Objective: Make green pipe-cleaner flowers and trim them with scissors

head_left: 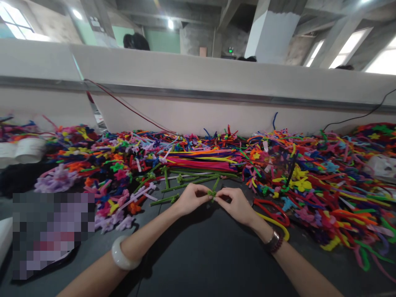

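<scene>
My left hand (192, 199) and my right hand (235, 205) meet at the middle of the dark tabletop (210, 260). Between their fingertips, both pinch a green pipe cleaner (212, 194) twisted into a small knot, with one stem rising from it. More green pipe cleaner pieces (192, 182), some knotted, lie just beyond my left hand. Red and yellow pipe cleaner loops (270, 210) curve beside my right hand. A white bangle (125, 253) circles my left wrist, and a dark beaded bracelet (274, 242) circles my right.
Heaps of multicoloured pipe cleaner shapes (318, 181) spread along the table's far side, around a straight pink and orange bundle (201, 163). A low partition wall (198, 78) stands behind them. A white container (23, 150) sits far left, and a blurred patch (52, 233) covers the lower left.
</scene>
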Tool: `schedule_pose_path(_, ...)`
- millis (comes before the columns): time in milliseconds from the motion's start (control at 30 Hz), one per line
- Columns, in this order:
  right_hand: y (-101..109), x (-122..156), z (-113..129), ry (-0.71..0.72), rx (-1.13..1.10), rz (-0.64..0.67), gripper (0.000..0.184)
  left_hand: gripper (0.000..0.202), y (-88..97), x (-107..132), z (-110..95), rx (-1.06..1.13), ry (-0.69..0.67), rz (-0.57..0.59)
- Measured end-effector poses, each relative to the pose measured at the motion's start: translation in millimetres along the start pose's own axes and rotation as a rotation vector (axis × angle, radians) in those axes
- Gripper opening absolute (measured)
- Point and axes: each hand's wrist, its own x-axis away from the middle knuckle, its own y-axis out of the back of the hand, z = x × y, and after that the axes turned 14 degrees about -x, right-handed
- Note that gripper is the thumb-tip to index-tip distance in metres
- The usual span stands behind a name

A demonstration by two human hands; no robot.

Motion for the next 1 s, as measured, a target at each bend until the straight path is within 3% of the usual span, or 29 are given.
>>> schedule_pose_path(167,-2.0,-0.8,-0.2,-0.025,-0.057,-0.041,0.014,0.012,-2.1,-0.2,0.3,-0.016,-0.014,-0.015)
schedule_pose_path(333,-7.1,-3.4,-4.0,-0.130,-0.359,-0.151,0.016,0.023,-7.6,-0.2,-1.8,0.216,0.000,-0.120)
schedule_pose_path(433,-9.1,-3.8,-7.7,-0.150,-0.416,-0.169,0.014,0.025,-7.0,-0.7,-1.9,0.313,0.030,-0.124)
schedule_pose_path(1000,-16.5,-1.3,-18.8,-0.191,-0.475,-0.190,0.017,0.019,-5.2,-3.8,1.2,0.234,0.084,-0.178)
